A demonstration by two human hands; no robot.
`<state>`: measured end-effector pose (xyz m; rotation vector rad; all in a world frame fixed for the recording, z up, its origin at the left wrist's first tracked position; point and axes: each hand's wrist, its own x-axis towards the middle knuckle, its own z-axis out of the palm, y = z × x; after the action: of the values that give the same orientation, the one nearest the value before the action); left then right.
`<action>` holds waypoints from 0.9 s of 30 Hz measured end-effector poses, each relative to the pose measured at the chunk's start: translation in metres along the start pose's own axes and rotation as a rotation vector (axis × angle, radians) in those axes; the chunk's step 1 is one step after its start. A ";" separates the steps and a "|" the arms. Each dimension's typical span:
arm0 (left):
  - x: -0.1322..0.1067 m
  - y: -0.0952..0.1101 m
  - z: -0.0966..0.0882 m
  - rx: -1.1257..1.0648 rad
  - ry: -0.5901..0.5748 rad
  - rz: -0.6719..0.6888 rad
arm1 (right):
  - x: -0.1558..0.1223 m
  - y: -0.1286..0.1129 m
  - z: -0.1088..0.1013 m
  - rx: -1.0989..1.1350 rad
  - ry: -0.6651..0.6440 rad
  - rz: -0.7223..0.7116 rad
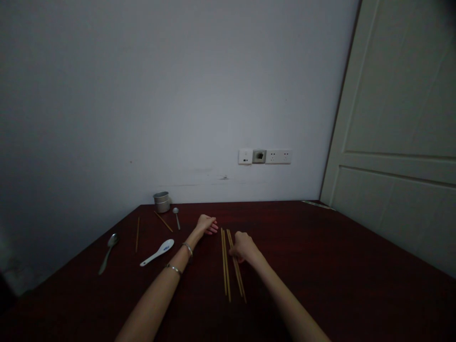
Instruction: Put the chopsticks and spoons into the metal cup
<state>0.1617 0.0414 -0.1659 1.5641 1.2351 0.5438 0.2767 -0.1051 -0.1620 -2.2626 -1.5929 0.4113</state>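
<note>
My right hand [243, 247] is closed at the right pair of wooden chopsticks [239, 280], its thumb and fingers pinching around their upper half. The lower ends spread slightly apart toward me. Just left of them, a second pair of chopsticks [225, 266] lies lengthwise on the table, apart from both hands. My left hand [207, 225] rests by the far ends of that pair, palm turned inward, with loosely bent fingers and nothing visible in them. Two bracelets circle my left forearm.
Left of my arm lie a white ceramic spoon [157, 252], a metal spoon [108, 253], a small metal spoon [176, 218] and two single chopsticks [137, 234]. A metal cup [161, 202] stands by the wall. A thin strip [318, 205] lies at the table's far right corner.
</note>
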 end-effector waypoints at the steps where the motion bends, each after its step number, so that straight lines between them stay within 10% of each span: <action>1: -0.001 0.000 0.000 0.001 0.004 0.003 | 0.001 0.000 0.000 0.011 -0.011 0.001; 27: -0.011 -0.004 -0.002 -0.005 0.054 0.016 | 0.007 -0.009 -0.007 0.024 -0.031 -0.011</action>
<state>0.1541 0.0327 -0.1663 1.5648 1.2621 0.6028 0.2739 -0.0960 -0.1524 -2.2391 -1.6058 0.4620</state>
